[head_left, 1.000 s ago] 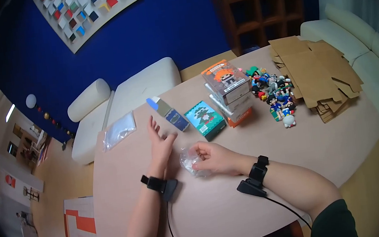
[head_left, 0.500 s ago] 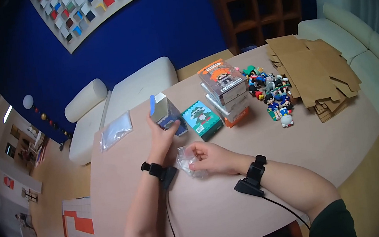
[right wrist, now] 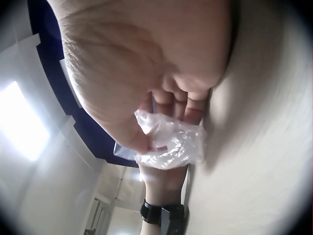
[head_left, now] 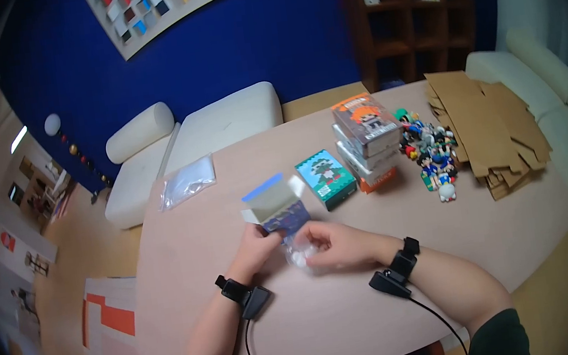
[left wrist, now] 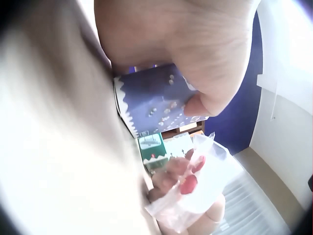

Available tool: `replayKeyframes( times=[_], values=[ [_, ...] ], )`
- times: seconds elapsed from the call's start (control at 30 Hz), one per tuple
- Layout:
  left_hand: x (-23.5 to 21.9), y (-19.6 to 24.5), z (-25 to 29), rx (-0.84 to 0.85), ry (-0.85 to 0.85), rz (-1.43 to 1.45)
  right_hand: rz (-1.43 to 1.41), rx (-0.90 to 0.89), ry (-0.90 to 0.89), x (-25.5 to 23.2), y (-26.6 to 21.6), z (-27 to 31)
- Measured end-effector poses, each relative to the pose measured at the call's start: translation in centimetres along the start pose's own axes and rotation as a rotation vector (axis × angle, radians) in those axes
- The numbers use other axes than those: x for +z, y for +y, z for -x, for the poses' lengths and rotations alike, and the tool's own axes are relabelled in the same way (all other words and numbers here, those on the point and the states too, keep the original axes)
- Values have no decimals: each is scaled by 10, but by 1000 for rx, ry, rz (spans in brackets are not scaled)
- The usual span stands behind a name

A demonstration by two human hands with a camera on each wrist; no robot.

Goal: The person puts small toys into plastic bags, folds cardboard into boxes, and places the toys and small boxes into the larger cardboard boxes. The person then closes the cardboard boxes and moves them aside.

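Note:
My left hand grips a small blue cardboard box near its lower end, the thumb pressed on its printed side. The box leans over the table with its top flaps up and a pale inside showing. In the left wrist view white specks and a wavy white border mark the blue face of the box. Close beside it my right hand pinches a clear crinkled plastic bag between thumb and fingers. Something white and a bit of red show through the plastic.
A green box lies just beyond the hands, next to a stack of boxes. Small toy figures crowd to the right, beside flattened cardboard. Clear plastic packaging lies at the table's far left.
My left hand reached out, took hold of the standing blue box and drew it back toward the right hand, tilting it. The right hand keeps the plastic bag. The head view has shifted.

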State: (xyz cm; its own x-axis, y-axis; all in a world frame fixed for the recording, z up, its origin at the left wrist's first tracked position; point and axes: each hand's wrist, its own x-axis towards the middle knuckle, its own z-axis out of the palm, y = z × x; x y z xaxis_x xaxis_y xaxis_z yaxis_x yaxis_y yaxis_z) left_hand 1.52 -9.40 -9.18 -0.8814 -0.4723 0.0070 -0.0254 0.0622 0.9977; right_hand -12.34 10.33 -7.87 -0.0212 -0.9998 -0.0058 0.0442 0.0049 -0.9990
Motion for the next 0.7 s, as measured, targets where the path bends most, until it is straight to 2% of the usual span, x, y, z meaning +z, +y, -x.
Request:
replayKeyframes(
  times=[0.03,0.07,0.13,0.17,0.2,0.23,0.27,0.33,0.37,0.4,0.43,0.47,0.53,0.6,0.7],
  values=[
    [2,-2,0,27,-53,47,67,24,-47,6,-14,7],
    [2,-1,3,1,-127,76,46,1,-136,10,-13,5],
    [6,7,10,-48,-196,45,215,78,-298,18,-37,13],
    [8,9,12,-42,-175,70,299,10,-352,25,-52,15],
    [9,9,13,-5,-238,58,378,-60,-406,31,-65,17],
    [11,10,15,31,-302,42,409,-128,-374,38,-77,21],
    [14,15,18,30,-288,62,412,-111,-391,43,-86,22],
    [19,23,25,87,-381,125,492,-565,7,48,-97,19],
    [13,16,28,175,-452,-92,494,-554,-2,43,-99,17],
    [18,14,30,176,-447,-80,852,-683,205,34,-100,16],
    [26,16,32,97,-434,50,1212,-805,420,29,-101,16],
    [31,18,33,20,-424,178,1220,-800,415,27,-98,14],
    [35,15,35,14,-404,160,1471,-644,419,23,-93,13],
    [39,8,34,44,-314,192,1464,-618,420,25,-93,15],
    [35,1,32,45,-370,163,1427,-564,424,34,-96,18]
  ],
)
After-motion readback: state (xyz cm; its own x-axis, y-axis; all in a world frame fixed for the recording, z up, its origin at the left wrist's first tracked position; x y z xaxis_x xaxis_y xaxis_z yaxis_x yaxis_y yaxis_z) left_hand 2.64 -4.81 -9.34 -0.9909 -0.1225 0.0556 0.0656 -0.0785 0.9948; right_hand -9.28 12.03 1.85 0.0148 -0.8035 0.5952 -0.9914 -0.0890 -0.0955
